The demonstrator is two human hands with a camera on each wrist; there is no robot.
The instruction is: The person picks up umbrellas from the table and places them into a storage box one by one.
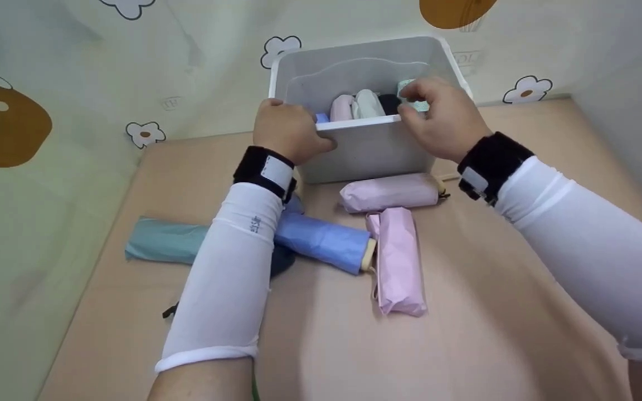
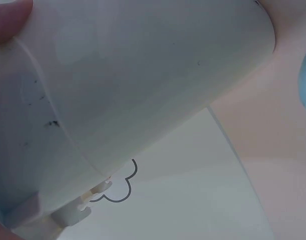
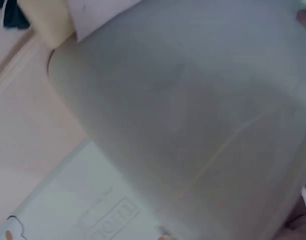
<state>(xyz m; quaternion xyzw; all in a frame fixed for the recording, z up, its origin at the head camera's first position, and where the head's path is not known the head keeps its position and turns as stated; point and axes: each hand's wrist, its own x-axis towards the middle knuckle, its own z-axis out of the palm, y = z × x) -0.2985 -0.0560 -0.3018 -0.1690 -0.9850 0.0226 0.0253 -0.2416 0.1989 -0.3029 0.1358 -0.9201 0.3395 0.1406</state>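
With the left hand (image 1: 287,129) gripping the near rim of the bin (image 1: 365,150) and the right hand (image 1: 438,120) pinching a teal umbrella (image 1: 410,88) inside it, the bin risks tipping if pulled unevenly.

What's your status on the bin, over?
Left hand grips the white bin by its near rim; right hand pinches a teal umbrella inside. Pink umbrella lies against bin's front.

The beige bench (image 1: 494,312) carries a white plastic bin (image 1: 365,153) at its back, with two pink (image 1: 390,192) (image 1: 402,262), one blue (image 1: 321,240) and one teal folded umbrella (image 1: 159,240) lying before it.
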